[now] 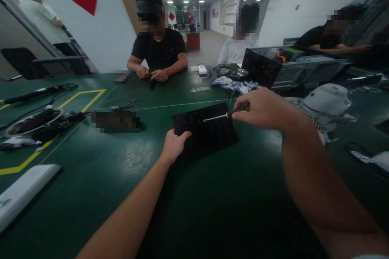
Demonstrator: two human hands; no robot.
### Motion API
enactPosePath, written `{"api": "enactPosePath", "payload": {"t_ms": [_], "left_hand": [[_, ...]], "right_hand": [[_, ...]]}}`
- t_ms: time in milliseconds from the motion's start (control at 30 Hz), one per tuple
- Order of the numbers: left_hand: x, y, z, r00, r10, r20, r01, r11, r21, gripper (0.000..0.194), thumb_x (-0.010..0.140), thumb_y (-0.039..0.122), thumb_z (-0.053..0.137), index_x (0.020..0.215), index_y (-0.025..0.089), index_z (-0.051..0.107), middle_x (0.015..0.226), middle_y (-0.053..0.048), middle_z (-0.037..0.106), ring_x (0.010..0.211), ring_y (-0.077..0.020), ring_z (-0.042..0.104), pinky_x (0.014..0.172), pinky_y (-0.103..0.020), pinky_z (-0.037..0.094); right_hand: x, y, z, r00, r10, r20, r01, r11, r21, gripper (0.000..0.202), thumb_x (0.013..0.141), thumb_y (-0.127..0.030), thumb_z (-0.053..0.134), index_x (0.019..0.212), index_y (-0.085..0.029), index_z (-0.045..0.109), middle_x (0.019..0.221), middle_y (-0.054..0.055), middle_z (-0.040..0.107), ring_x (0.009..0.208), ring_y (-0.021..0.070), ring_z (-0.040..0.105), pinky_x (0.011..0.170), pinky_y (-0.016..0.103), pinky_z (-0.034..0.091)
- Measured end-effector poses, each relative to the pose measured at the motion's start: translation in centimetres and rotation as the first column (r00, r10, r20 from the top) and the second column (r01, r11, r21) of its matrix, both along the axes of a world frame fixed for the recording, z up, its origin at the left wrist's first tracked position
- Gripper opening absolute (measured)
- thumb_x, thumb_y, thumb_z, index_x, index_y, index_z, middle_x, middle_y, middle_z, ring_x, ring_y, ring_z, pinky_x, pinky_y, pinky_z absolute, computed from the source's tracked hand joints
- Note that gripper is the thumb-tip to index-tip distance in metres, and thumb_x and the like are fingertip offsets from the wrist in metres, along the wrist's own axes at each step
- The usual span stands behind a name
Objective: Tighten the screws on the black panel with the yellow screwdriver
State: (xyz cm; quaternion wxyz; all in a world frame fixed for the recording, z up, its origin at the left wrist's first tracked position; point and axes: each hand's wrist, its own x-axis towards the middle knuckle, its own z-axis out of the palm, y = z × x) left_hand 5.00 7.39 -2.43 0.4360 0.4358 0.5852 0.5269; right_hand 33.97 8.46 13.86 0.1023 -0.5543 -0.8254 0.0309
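A flat black rectangular panel (209, 135), perhaps a tablet or screen, is tilted slightly over the green table. My left hand (175, 145) grips its left edge, thumb on the face and fingers hidden beneath. In my right hand (255, 109) is a screwdriver (215, 118) with a black and yellow handle and a metal shaft. Its shaft points left across the panel's upper face; whether the tip touches the surface I cannot tell.
On the green table (182, 218), a white fan head (326, 101) lies to the right, with an opened computer case (306, 71) behind it. A white long box (27, 194) and a cable-wrapped ring (33, 123) are at left. Across sits a person in black (158, 52); others are nearby.
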Motion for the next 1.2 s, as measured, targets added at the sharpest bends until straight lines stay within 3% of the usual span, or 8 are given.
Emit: {"api": "enactPosePath", "payload": {"t_ms": [433, 800, 1200], "left_hand": [[0.0, -0.1, 0.5, 0.999, 0.026, -0.036, -0.027, 0.999, -0.036, 0.033, 0.061, 0.039, 0.086, 0.081, 0.016, 0.073, 0.079, -0.005, 0.074, 0.072, -0.0226, 0.069, 0.067, -0.033, 0.054], [-0.1, 0.0, 0.3, 1.0, 0.009, -0.003, -0.009, 0.999, -0.035, 0.028, 0.063, 0.034, 0.086, 0.081, 0.017, 0.073, 0.083, -0.008, 0.077, 0.076, -0.0256, 0.074, 0.07, -0.035, 0.058], [-0.2, 0.0, 0.1, 1.0, 0.014, -0.008, -0.014, 1.0, -0.02, 0.031, 0.063, 0.037, 0.088, 0.081, 0.017, 0.072, 0.082, -0.008, 0.077, 0.077, -0.0274, 0.075, 0.071, -0.036, 0.06]], "right_hand": [[0.1, 0.7, 0.2, 0.999, -0.009, 0.045, 0.013, 0.997, -0.076, 0.035, 0.091, -0.048, 0.066, 0.104, -0.025, 0.088, 0.096, 0.01, 0.082, 0.09, 0.0292, 0.074, 0.081, 0.04, 0.051], [0.7, 1.8, 0.0, 0.999, 0.037, 0.02, -0.035, 0.993, -0.111, 0.034, 0.09, -0.048, 0.066, 0.098, -0.022, 0.088, 0.09, 0.009, 0.081, 0.084, 0.0267, 0.073, 0.078, 0.039, 0.049], [0.3, 1.4, 0.0, 0.999, 0.047, 0.014, -0.046, 0.997, -0.056, 0.028, 0.088, -0.044, 0.071, 0.101, -0.023, 0.084, 0.091, 0.008, 0.079, 0.084, 0.0253, 0.071, 0.078, 0.037, 0.048]]}}
